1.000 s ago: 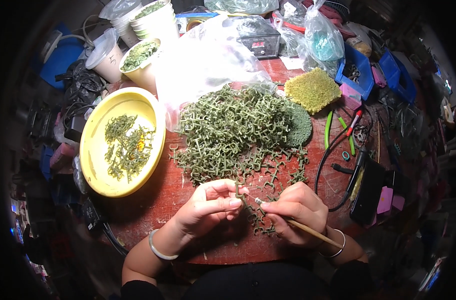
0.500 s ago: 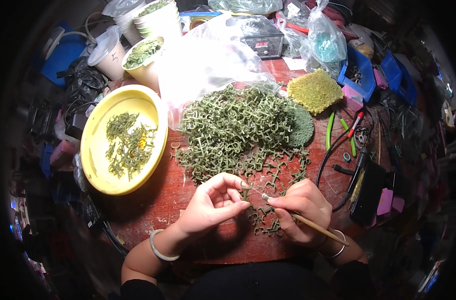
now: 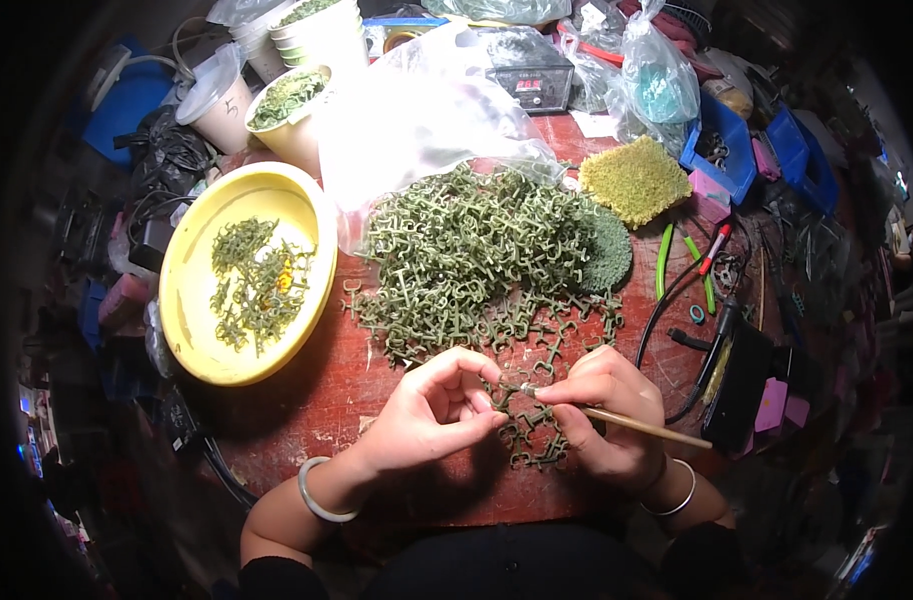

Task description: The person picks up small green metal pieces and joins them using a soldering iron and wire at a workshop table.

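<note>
My left hand (image 3: 427, 415) is curled over the red worktable (image 3: 327, 440), with a small green piece (image 3: 505, 400) held at its fingertips. Beside it, my right hand (image 3: 617, 420) grips a slim wooden-handled tool (image 3: 657, 430), whose metal tip points at the green piece. Just beyond both hands lies a heap of small green branched pieces (image 3: 457, 240), with loose ones scattered under and between my hands. A yellow basin (image 3: 182, 300) at the left holds more green bits and some orange ones.
A plastic bag (image 3: 417, 120), white tubs (image 3: 207, 115) and an electronic box with a red display (image 3: 527, 90) stand at the back. A yellow sponge-like mat (image 3: 632, 180), green mat (image 3: 607, 255), blue bins (image 3: 807, 160), cables, pliers (image 3: 665, 260) and pink blocks (image 3: 772, 405) sit right.
My left fingertips have shifted slightly right and up, and the thumb sits farther from the index finger. My right hand has moved slightly up and right, with the tool's handle angled flatter.
</note>
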A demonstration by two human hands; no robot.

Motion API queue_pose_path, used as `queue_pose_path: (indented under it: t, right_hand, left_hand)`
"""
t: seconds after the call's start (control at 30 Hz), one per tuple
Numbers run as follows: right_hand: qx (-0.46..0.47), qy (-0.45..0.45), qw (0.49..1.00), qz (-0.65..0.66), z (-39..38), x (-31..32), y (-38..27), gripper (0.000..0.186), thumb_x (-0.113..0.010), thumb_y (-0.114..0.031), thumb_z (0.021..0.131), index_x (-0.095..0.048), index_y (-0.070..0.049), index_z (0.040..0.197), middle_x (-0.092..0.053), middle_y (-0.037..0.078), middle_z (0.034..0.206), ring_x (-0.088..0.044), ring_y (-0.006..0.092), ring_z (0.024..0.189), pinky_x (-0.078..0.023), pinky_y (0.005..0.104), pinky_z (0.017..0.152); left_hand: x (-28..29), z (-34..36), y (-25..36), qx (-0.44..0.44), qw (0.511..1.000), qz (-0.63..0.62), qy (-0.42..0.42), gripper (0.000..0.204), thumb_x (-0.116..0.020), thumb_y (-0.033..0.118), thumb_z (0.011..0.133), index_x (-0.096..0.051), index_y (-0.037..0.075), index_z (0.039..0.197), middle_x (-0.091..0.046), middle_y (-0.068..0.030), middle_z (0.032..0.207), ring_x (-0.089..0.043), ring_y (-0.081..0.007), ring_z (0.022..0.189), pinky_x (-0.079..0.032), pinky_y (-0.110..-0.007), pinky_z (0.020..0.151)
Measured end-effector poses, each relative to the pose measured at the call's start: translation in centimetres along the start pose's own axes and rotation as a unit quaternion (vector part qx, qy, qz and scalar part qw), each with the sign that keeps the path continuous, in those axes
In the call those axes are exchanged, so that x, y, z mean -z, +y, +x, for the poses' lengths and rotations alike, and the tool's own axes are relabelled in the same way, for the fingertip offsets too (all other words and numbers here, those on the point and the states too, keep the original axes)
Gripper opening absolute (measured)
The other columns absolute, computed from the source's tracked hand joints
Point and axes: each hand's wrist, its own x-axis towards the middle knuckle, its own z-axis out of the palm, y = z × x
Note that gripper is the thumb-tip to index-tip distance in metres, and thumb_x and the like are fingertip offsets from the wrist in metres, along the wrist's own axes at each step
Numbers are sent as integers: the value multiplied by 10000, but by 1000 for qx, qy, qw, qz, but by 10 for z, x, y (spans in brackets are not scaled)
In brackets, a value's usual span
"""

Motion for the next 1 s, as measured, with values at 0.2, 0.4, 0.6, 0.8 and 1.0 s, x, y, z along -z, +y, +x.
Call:
queue_pose_path:
  t: [0.2, 0.4, 0.6, 0.8, 1.0]
  right_hand:
    - [-13, -4, 1000, 21, 1, 1, 2, 259, -759, 62, 834, -781, -35, 1073, -671, 79, 872, -630, 215, 778, -509, 320, 695]
    - [25, -7, 1000, 5, 0, -1, 2, 288, -764, 78, 820, -780, -28, 1088, -663, 78, 873, -624, 211, 787, -508, 322, 698]
    - [54, 13, 998, -39, -2, 2, 3, 321, -770, 76, 796, -778, -24, 1101, -654, 75, 879, -621, 223, 778, -512, 326, 699]
    - [68, 9, 997, -29, -2, -3, 4, 329, -771, 73, 789, -776, -16, 1106, -648, 74, 873, -617, 227, 770, -515, 331, 689]
    - [87, 21, 995, -51, -3, -4, 2, 294, -790, 57, 805, -772, -13, 1089, -638, 75, 869, -618, 227, 753, -510, 330, 662]
  left_hand:
    - [0, 0, 0, -3, 1000, -2, -16, 371, -729, -77, 943, -595, 41, 1267, -615, 24, 1061, -625, -29, 934, -526, -184, 798]
    - [0, -1, 4, 15, 1000, -10, -22, 366, -723, -78, 947, -594, 33, 1271, -615, 22, 1066, -629, -37, 943, -537, -192, 821]
    - [3, -1, 7, 35, 999, -17, -38, 392, -727, -83, 942, -593, 33, 1291, -624, 15, 1080, -630, -39, 950, -540, -191, 832]
    - [4, -1, 1, 9, 999, -6, -39, 407, -735, -82, 935, -590, 32, 1298, -626, 15, 1087, -630, -41, 957, -543, -193, 845]
    - [3, 0, 8, 36, 998, -5, -47, 413, -738, -87, 930, -591, 32, 1296, -628, 3, 1121, -631, -49, 968, -549, -200, 858]
